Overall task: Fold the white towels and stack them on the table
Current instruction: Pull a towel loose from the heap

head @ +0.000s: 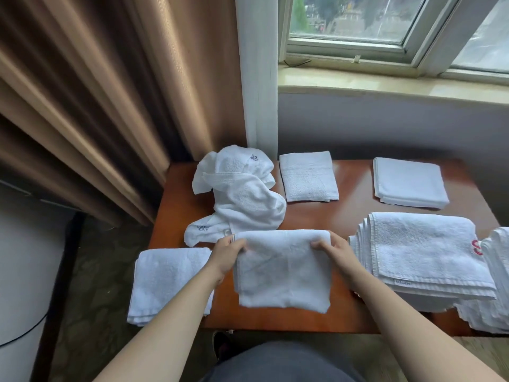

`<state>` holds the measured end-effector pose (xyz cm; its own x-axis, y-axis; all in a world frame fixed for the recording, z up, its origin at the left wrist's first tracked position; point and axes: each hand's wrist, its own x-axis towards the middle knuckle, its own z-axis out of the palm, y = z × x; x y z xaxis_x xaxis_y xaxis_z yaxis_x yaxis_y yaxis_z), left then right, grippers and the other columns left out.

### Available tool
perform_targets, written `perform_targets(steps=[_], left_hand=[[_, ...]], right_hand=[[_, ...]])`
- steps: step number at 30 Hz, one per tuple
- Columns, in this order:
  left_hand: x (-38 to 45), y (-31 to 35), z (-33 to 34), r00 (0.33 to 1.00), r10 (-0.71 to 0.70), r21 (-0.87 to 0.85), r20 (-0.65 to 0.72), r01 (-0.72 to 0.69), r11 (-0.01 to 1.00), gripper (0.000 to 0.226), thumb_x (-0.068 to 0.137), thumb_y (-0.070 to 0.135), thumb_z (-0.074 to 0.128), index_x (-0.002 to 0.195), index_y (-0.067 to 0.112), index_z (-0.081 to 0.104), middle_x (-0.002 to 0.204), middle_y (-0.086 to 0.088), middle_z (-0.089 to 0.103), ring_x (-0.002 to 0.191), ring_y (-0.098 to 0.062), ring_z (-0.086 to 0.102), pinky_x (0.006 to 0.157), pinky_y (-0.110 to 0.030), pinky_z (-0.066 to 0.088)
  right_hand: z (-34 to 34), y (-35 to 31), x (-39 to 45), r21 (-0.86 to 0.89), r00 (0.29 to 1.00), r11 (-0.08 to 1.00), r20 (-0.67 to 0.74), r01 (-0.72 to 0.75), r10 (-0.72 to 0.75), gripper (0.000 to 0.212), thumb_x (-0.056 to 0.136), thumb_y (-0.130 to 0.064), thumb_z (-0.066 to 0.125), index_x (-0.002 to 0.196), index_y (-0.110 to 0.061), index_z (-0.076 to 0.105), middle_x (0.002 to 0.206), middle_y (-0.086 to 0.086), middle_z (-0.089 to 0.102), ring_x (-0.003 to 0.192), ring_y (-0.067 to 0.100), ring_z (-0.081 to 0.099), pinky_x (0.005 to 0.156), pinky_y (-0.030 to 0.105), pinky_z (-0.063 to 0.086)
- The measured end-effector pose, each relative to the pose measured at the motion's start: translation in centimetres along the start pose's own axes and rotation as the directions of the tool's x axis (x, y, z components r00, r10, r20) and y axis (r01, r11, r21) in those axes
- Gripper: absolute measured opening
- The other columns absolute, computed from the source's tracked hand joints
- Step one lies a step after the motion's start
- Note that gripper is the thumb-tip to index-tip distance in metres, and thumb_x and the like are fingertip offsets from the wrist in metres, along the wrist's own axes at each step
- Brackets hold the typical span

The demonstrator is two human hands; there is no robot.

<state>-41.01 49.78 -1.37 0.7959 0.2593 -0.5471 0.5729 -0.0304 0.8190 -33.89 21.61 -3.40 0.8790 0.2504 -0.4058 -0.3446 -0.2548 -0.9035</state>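
1. Brown curtains [82, 106] and a window [371, 23] back my small wooden table [352, 216], which has towels over most of its top.
2. My left hand [227, 253] and right hand [334, 250] each pinch a top corner of the towel [283, 271], fingers curled round the folded edge. It hangs at the table's near middle, its lower part on or just over the wood; I cannot tell which.
3. Step in hand, I judge: a fold on this towel, already doubled once.
4. Next it calls for laying it flat and square, then setting it on a pile.
5. Room is tight: a folded towel [168, 282] just left overhangs the table edge, a stack [424, 252] sits near on the right, and a crumpled heap [237, 194] lies just behind.
6. Two more folded towels lie at the far edge, one in the middle [308, 176] and one on the right [410, 181]; bare wood shows between them.
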Motion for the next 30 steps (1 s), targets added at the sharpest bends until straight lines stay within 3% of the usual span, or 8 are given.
perform_targets(steps=[3,5,7,10,16,22,28,30], left_hand=[[0.5,-1.0,0.3,0.998,-0.063,-0.115,0.03,0.066,0.991,0.029,0.062,0.037,0.059,0.081,0.015,0.054,0.08,0.0,0.055,0.078,-0.017,0.052,0.074,-0.031,0.041],[1.2,-2.4,0.8,0.99,-0.144,-0.042,0.0,0.144,0.989,0.032,0.079,0.036,0.059,0.105,0.017,0.064,0.102,0.005,0.066,0.093,-0.014,0.06,0.078,-0.028,0.045],[2.1,-4.7,0.9,0.962,-0.264,0.125,-0.076,0.272,0.954,0.055,0.097,0.037,0.054,0.147,0.018,0.045,0.144,-0.001,0.052,0.13,-0.024,0.051,0.099,-0.035,0.042],[2.7,-8.2,1.0,0.921,-0.38,0.282,-0.081,0.387,0.878,0.072,0.102,0.042,0.052,0.159,0.01,0.023,0.164,-0.007,0.028,0.148,-0.028,0.031,0.114,-0.04,0.032],[2.9,-11.3,3.1,0.924,-0.38,0.409,-0.051,0.366,0.836,0.063,0.089,0.037,0.071,0.142,0.013,0.047,0.141,-0.007,0.053,0.119,-0.025,0.057,0.101,-0.042,0.051],[3.2,-12.1,4.5,0.933,-0.299,0.617,-0.202,0.358,0.701,0.088,0.074,0.049,0.083,0.14,0.01,0.038,0.136,-0.01,0.051,0.12,-0.03,0.056,0.091,-0.039,0.053],[4.0,-12.0,5.5,0.896,-0.367,0.456,-0.249,0.443,0.772,0.083,0.075,0.033,0.084,0.136,0.008,0.034,0.107,-0.004,0.054,0.092,-0.025,0.058,0.068,-0.033,0.051],[4.4,-11.9,5.5,0.895,-0.364,0.481,-0.257,0.445,0.755,0.081,0.074,0.035,0.083,0.136,0.007,0.039,0.116,-0.006,0.059,0.101,-0.026,0.061,0.07,-0.033,0.049]], right_hand=[[0.6,0.8,0.5,0.07,0.999,0.997,0.009,-0.035,0.035,0.038,0.074,-0.049,0.076,0.101,-0.022,0.071,0.105,0.008,0.074,0.096,0.019,0.068,0.086,0.041,0.054],[1.2,2.2,0.9,-0.037,0.994,0.994,-0.038,-0.1,0.098,0.044,0.082,-0.053,0.075,0.115,-0.024,0.065,0.113,0.005,0.071,0.103,0.019,0.067,0.086,0.036,0.054],[1.4,4.4,1.3,-0.208,0.963,0.942,-0.117,-0.263,0.243,0.061,0.091,-0.051,0.068,0.138,-0.018,0.05,0.13,0.007,0.061,0.115,0.023,0.06,0.091,0.034,0.049],[1.7,7.5,1.1,-0.396,0.907,0.816,-0.162,-0.42,0.388,0.066,0.095,-0.05,0.063,0.144,-0.009,0.044,0.14,0.011,0.055,0.124,0.027,0.056,0.093,0.035,0.046],[3.1,10.4,-0.1,-0.508,0.882,0.74,-0.096,-0.442,0.461,0.038,0.089,-0.045,0.069,0.112,-0.018,0.056,0.104,-0.005,0.062,0.091,0.014,0.06,0.076,0.032,0.052],[3.5,11.0,-0.2,-0.454,0.868,0.749,-0.136,-0.482,0.477,0.042,0.084,-0.04,0.073,0.113,-0.022,0.049,0.105,-0.006,0.062,0.088,0.011,0.06,0.06,0.025,0.045],[4.4,11.6,1.0,-0.274,0.854,0.809,-0.14,-0.52,0.501,0.041,0.085,-0.027,0.073,0.12,-0.017,0.054,0.107,-0.004,0.063,0.095,0.014,0.061,0.078,0.032,0.052],[4.5,11.6,1.3,-0.187,0.835,0.814,-0.145,-0.55,0.531,0.043,0.085,-0.029,0.076,0.12,-0.015,0.055,0.109,-0.002,0.064,0.099,0.019,0.062,0.084,0.036,0.054]])
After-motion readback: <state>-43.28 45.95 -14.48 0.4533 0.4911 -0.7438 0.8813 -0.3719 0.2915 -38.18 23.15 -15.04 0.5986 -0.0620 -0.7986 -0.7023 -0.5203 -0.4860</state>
